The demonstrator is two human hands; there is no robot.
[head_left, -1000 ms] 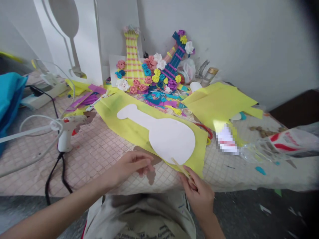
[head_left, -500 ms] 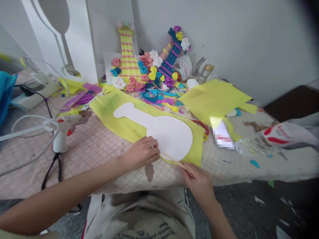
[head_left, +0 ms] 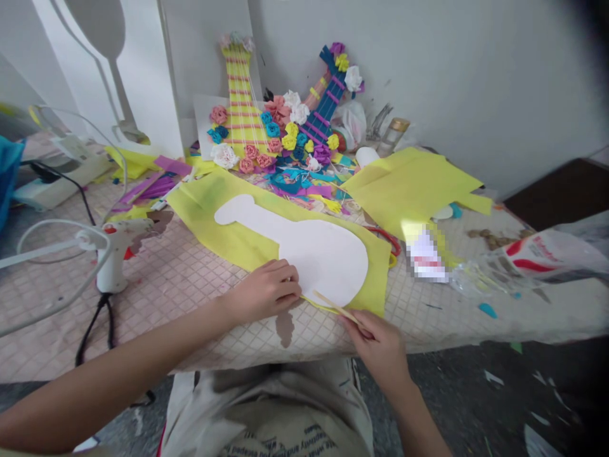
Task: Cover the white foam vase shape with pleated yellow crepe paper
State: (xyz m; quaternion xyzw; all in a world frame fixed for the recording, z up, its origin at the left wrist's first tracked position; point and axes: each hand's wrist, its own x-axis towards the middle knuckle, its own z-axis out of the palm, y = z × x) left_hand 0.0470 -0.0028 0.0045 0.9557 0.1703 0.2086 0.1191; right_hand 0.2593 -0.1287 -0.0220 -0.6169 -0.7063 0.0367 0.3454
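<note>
A white guitar-shaped cutout [head_left: 328, 254] lies flat on a yellow sheet [head_left: 200, 209] that looks like crepe paper or thin cloth. My left hand [head_left: 269, 289] is closed, its fingers curled down on the lower edge of the cutout and sheet. Between the fingers of my right hand [head_left: 380, 346] is a thin wooden stick [head_left: 340, 307], its tip reaching over the cutout's lower rim. Along that rim, between my hands, a narrow strip of yellow shows. My left fingertips are partly hidden.
On the left lie a white glue gun [head_left: 111, 260] with cords and a power strip [head_left: 61, 178]. Decorated paper guitars [head_left: 240, 95] lean at the back among colourful scraps [head_left: 295, 181]. Folded yellow material [head_left: 413, 187], red-handled scissors [head_left: 392, 241] and a plastic bag [head_left: 537, 254] are to the right.
My left hand has shifted slightly left along the rim. The stick has turned a little in my right hand, its tip still at the cutout's edge. The view has shifted slightly.
</note>
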